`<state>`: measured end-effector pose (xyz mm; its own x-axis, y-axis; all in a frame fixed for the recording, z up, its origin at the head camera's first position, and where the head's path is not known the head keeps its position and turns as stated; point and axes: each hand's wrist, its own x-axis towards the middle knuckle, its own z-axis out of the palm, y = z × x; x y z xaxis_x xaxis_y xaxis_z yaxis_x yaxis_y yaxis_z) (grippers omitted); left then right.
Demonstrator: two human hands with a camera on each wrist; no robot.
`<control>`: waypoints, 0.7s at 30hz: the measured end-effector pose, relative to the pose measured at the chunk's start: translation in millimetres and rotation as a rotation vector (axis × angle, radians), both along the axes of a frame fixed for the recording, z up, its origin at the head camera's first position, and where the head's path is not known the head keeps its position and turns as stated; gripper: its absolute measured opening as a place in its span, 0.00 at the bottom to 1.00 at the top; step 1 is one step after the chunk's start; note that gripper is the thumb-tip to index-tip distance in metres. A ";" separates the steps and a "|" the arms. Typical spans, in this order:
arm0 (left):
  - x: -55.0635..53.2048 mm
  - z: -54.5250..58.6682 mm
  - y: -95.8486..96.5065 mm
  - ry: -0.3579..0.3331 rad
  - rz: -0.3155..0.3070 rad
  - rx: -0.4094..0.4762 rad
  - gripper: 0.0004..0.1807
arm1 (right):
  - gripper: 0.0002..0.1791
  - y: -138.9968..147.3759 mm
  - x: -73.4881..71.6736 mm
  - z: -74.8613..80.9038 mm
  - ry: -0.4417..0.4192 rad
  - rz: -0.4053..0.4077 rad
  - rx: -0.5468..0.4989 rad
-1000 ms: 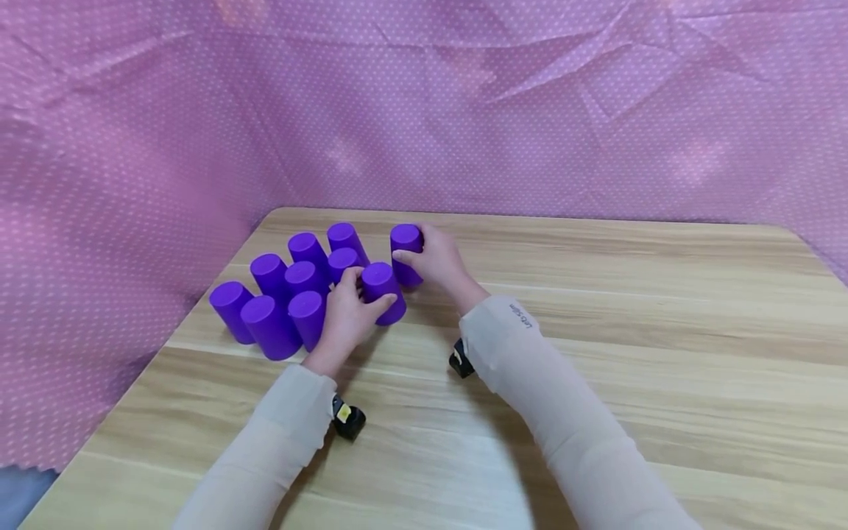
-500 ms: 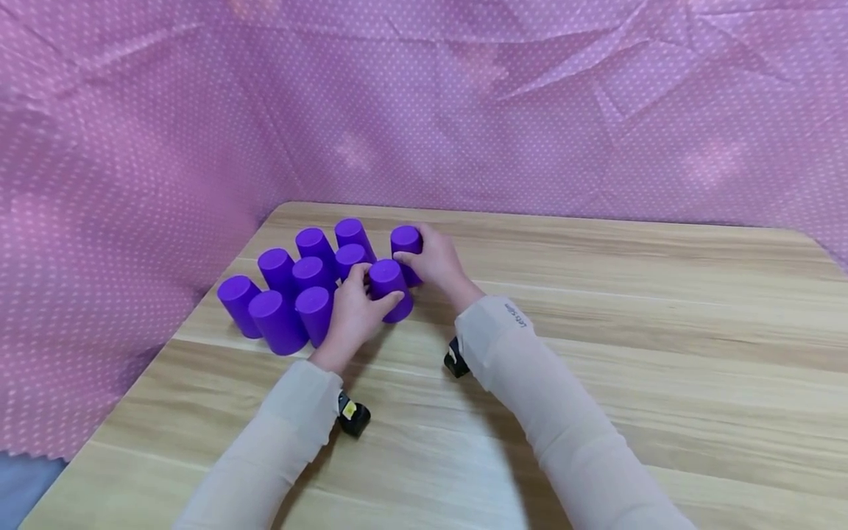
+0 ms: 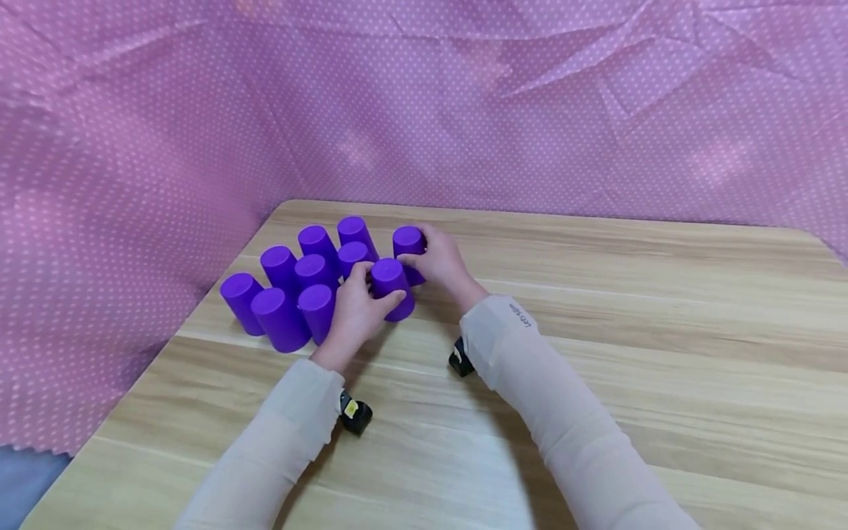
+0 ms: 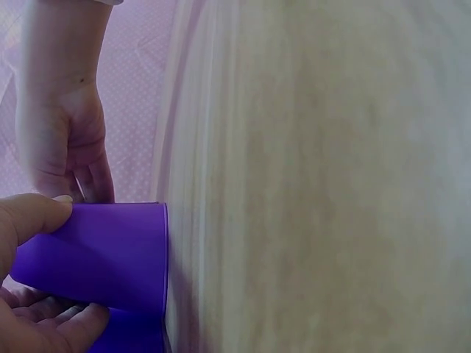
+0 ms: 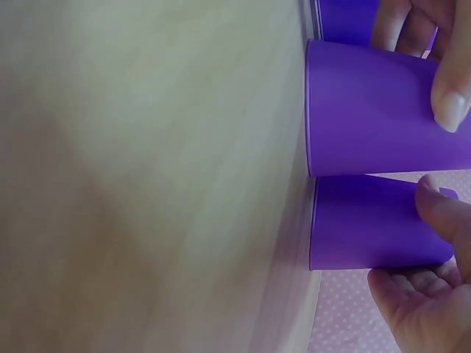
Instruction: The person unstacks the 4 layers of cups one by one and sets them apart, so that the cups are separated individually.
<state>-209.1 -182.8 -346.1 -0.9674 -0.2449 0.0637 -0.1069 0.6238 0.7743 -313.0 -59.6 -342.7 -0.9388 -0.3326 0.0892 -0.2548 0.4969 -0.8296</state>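
Note:
Several purple cups stand upside down in rows on the left of the table. My left hand [image 3: 355,309] holds the near cup [image 3: 391,287] at the right end of the front row, thumb on one side and fingers on the other. Just behind it, my right hand [image 3: 440,261] grips another purple cup [image 3: 408,241] from its right side. In the right wrist view the near cup [image 5: 375,110] and the far cup [image 5: 368,224] both stand with their rims down on the table. The left wrist view shows the left thumb and fingers around the near cup [image 4: 110,254].
Left of my hands stand the other purple cups, among them a front-row cup [image 3: 280,320] and a corner cup [image 3: 241,302]. The wooden table [image 3: 629,353] reaches far to the right. A pink dotted cloth [image 3: 464,110] hangs behind it and at its left.
The view has shifted slightly, so the cups sit a little further right and higher in it. Both hands keep their hold on the same two cups.

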 end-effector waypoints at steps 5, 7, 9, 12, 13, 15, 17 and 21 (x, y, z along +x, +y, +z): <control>4.0 0.7 1.0 0.005 0.008 -0.009 0.33 | 0.33 1.1 1.5 -2.2 -0.016 0.016 -0.009; 5.7 1.4 0.7 0.007 0.022 -0.021 0.34 | 0.37 1.8 1.9 -2.7 -0.043 0.028 -0.024; 5.7 1.9 1.2 0.012 0.023 -0.027 0.34 | 0.40 5.6 1.6 -1.9 -0.071 0.028 -0.027; 3.9 2.7 2.7 0.026 0.024 -0.008 0.39 | 0.45 16.8 1.3 3.3 -0.111 0.015 -0.033; 4.4 2.8 2.3 0.029 0.029 -0.001 0.40 | 0.46 20.9 1.5 6.3 -0.117 0.016 -0.029; 6.7 3.6 1.6 0.039 0.039 0.008 0.44 | 0.47 32.2 2.8 13.4 -0.114 0.035 -0.014; 11.0 6.1 1.4 0.069 0.050 -0.005 0.44 | 0.46 47.7 5.8 22.8 -0.088 0.061 0.019; 20.9 19.0 3.8 0.257 0.019 -0.103 0.37 | 0.42 87.6 16.7 44.3 0.038 0.099 0.173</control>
